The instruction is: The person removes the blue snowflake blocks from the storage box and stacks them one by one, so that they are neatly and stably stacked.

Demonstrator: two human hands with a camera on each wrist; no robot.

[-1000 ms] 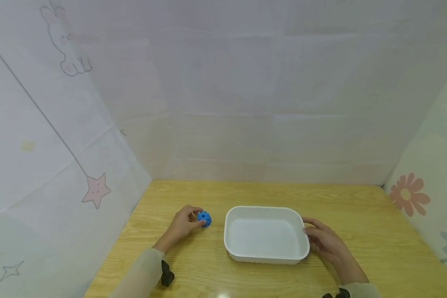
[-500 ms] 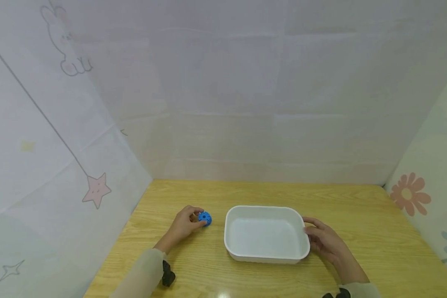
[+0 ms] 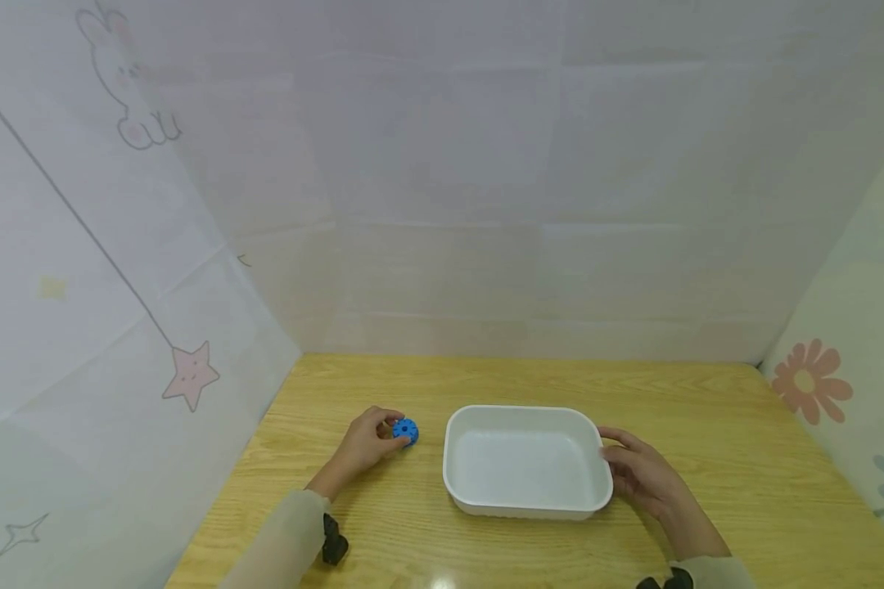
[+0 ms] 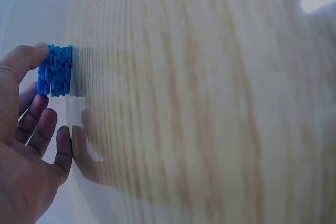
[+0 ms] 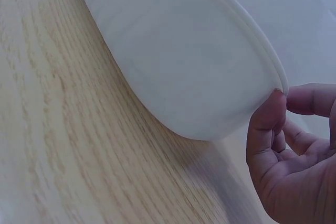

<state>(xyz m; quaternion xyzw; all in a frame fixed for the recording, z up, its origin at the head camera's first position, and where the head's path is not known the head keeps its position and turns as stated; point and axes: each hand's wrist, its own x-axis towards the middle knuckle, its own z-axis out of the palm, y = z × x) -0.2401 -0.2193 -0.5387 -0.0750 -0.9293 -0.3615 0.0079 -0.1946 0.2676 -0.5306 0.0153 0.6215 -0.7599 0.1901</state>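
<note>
Thumb and fingers of my left hand (image 3: 367,442) pinch a short stack of blue notched plastic snowflake discs (image 3: 405,431), just left of the white tub. Seen from the left wrist, the stack (image 4: 55,71) stands on edge at the wood surface, several discs pressed side by side, with the thumb on top. The white rectangular tub (image 3: 526,462) has rounded corners and nothing inside. My right hand (image 3: 641,474) grips the tub's right end; in the right wrist view its thumb (image 5: 269,114) and a finger pinch the rim (image 5: 265,45).
A light wooden table (image 3: 412,532) carries everything. White cloth walls (image 3: 442,204) with printed drawings, such as a pink star (image 3: 191,375) and a red flower (image 3: 810,382), close in the back and both sides.
The blue disc stack has turned slightly in my left fingers and shifted a touch to the right. My right hand and the tub have stayed in place.
</note>
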